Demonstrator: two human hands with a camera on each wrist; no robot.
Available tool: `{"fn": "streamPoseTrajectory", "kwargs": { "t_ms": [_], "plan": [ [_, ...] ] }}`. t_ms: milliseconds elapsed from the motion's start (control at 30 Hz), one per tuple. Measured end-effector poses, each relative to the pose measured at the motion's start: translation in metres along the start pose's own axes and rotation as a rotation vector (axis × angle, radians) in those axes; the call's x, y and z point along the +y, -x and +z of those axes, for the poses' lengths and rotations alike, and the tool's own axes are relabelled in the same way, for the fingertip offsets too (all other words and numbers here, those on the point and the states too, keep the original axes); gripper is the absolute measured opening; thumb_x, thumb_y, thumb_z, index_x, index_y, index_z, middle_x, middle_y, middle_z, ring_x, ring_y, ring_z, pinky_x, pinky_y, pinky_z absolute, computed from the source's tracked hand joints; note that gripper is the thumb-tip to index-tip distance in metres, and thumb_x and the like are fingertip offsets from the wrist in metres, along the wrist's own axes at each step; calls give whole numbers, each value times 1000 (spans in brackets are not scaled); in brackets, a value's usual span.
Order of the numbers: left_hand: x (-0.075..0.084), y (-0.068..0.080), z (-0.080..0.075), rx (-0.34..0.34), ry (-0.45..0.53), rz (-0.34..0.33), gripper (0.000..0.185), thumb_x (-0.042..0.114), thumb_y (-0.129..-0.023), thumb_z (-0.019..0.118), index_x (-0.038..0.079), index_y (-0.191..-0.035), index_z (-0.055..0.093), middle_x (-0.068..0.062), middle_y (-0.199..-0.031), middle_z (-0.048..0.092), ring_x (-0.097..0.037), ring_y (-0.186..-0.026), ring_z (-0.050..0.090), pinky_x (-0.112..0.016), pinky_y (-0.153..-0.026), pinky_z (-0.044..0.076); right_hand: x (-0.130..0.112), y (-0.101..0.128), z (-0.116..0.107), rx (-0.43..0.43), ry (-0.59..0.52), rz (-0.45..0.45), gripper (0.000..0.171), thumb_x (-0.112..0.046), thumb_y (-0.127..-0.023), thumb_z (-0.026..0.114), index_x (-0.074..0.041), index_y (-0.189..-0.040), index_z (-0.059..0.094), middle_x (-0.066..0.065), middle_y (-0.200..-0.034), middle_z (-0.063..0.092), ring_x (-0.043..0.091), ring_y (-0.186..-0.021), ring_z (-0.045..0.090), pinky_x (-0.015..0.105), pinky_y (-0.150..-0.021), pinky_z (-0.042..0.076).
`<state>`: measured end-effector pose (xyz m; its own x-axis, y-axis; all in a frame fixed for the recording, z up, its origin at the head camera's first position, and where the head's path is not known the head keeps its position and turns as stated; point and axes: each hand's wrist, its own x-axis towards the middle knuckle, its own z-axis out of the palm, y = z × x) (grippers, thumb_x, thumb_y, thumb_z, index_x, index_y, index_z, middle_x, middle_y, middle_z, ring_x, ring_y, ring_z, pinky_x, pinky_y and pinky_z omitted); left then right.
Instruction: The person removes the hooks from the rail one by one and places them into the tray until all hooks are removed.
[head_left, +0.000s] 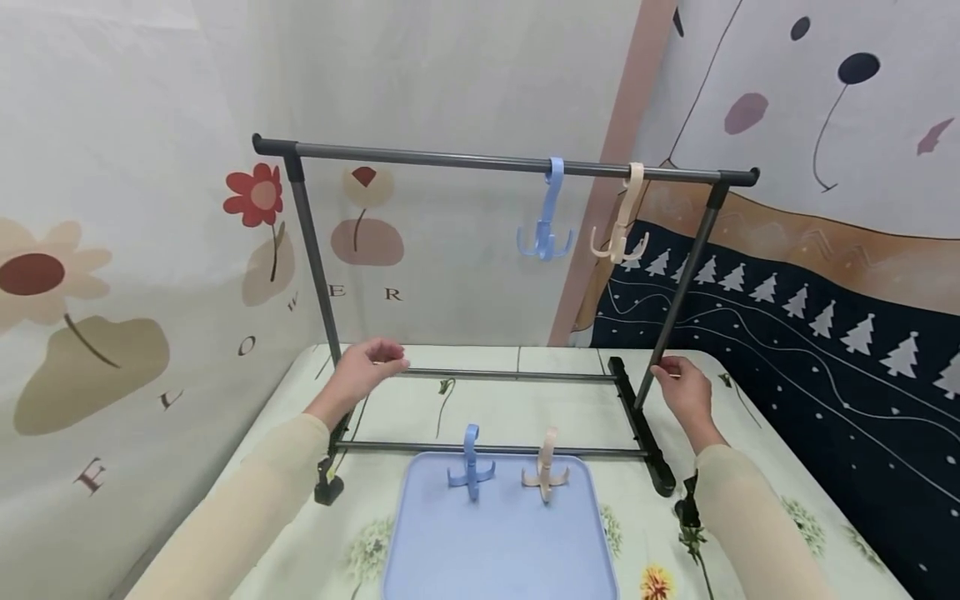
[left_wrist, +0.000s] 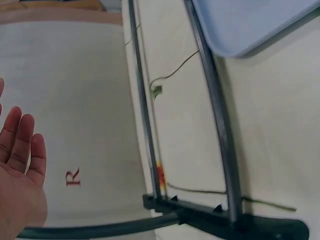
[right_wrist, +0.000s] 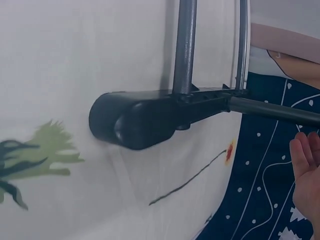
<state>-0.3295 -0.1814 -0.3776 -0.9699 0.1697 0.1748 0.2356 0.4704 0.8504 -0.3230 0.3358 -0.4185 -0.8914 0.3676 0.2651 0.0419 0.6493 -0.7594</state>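
A small grey clothes rack [head_left: 450, 158] stands on the table. From its top bar hang a blue hook [head_left: 547, 221] and a beige hook [head_left: 622, 225]. A second blue hook [head_left: 470, 467] and beige hook [head_left: 546, 471] hang from the front lower rail, over a pale blue tray [head_left: 495, 550]. My left hand [head_left: 371, 362] hovers beside the left upright with straight fingers [left_wrist: 20, 145], holding nothing. Fingers relaxed, my right hand [head_left: 678, 387] is close to the right upright; the right wrist view shows its fingers [right_wrist: 306, 170] apart from the bar.
The rack's black feet [right_wrist: 135, 120] [left_wrist: 225, 222] rest on the floral tablecloth [head_left: 750, 467]. Patterned fabric walls close in on the left, the back and the right. The tray's corner [left_wrist: 240, 25] lies just in front of the lower rail.
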Motion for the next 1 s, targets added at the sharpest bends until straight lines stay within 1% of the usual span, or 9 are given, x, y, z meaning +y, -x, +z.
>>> {"fn": "streamPoseTrajectory", "kwargs": {
  "t_ms": [167,300,433,533,633,700,733,833,1000],
  "plan": [
    [2,-4,-26,78,8,-19,45,37,-96,67,5,-125,59,-14,-121,62,-29,-113,57,-49,-99,42,-6,2,-10,54,27,-2,42,-35,-101,57,2,-121,61,23,-114,65,38,-101,61,48,-82,48],
    [-2,-5,-45,171,1,-9,56,47,-94,65,5,-129,57,-14,-125,60,-30,-116,54,-51,-101,40,-13,3,-17,87,31,-14,43,-39,-101,56,0,-117,63,20,-108,67,34,-97,61,46,-81,47],
    [-8,-4,-62,317,-4,-16,59,52,-93,64,4,-128,57,-11,-121,59,-22,-110,54,-41,-95,43,-26,4,-22,131,8,-45,42,-40,-100,56,-1,-113,65,17,-104,68,31,-93,61,41,-78,45],
    [-12,-6,-74,425,11,-57,60,53,-92,64,5,-128,57,-5,-117,59,-15,-105,53,-31,-87,43,-40,4,-26,181,-14,-81,41,-39,-101,56,-1,-112,67,16,-102,68,28,-91,60,39,-80,43],
    [-14,-9,-83,487,36,-103,62,53,-92,64,6,-131,55,-4,-118,58,-15,-108,52,-30,-87,42,-57,1,-31,230,-42,-125,39,-37,-101,55,-2,-111,67,15,-101,68,24,-88,59,36,-80,43],
    [-14,-11,-87,498,52,-125,64,53,-92,64,7,-136,53,-6,-125,57,-20,-116,51,-34,-93,42,-70,-2,-37,250,-61,-158,38,-37,-101,55,-2,-112,68,14,-100,68,20,-87,58,32,-80,42],
    [-14,-12,-89,492,59,-134,66,53,-92,64,8,-138,51,-8,-129,56,-22,-120,50,-37,-96,41,-77,-4,-40,258,-69,-173,38,-36,-101,55,-2,-112,68,14,-100,69,18,-87,57,31,-78,43],
    [-13,-15,-92,469,62,-151,70,54,-93,62,8,-144,46,-13,-140,51,-29,-130,45,-46,-105,38,-99,-10,-48,265,-106,-205,39,-36,-101,54,-3,-114,68,14,-102,69,14,-86,57,27,-80,43],
    [-14,-20,-89,453,76,-161,72,52,-93,62,8,-147,43,-16,-144,48,-32,-133,43,-50,-108,36,-136,-18,-58,246,-181,-200,44,-41,-102,52,-4,-122,66,11,-109,65,14,-92,55,28,-83,45]
  ]
}}
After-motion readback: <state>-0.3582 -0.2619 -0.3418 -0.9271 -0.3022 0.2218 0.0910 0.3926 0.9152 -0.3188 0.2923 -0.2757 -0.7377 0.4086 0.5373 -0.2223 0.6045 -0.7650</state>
